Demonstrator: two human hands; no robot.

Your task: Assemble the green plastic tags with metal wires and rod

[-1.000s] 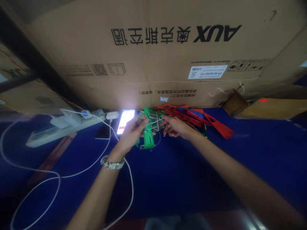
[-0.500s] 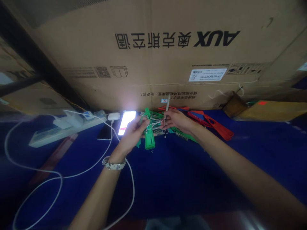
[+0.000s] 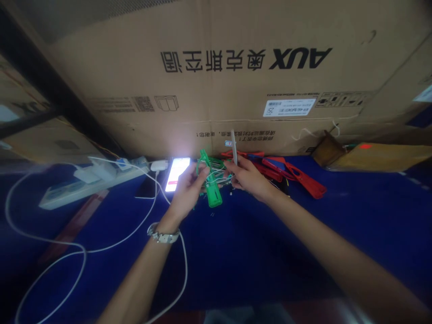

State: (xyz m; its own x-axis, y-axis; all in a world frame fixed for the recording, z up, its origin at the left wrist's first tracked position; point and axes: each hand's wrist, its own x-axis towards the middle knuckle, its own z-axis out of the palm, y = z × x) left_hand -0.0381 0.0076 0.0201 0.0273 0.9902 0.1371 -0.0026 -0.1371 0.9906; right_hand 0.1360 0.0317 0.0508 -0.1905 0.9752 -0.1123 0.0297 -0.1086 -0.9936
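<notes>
My left hand is closed on a green plastic housing, long and narrow, tilted with its wide end toward me. Thin white wires run from the housing across to the fingers of my right hand. Those fingers are pinched round a slim pale stick-like tool that points up toward the carton; its exact kind is unclear. Behind and between the hands lies a pile of green and metallic parts, partly hidden. Red plastic housings lie right of my right hand.
A lit phone stands just left of my left hand. White cables loop from a power strip over the blue surface. A large carton walls off the back. A yellowish packet lies at right.
The green housing has tilted, its near end swinging slightly right. My right hand has turned a little, and the pale tool now leans left instead of right.
</notes>
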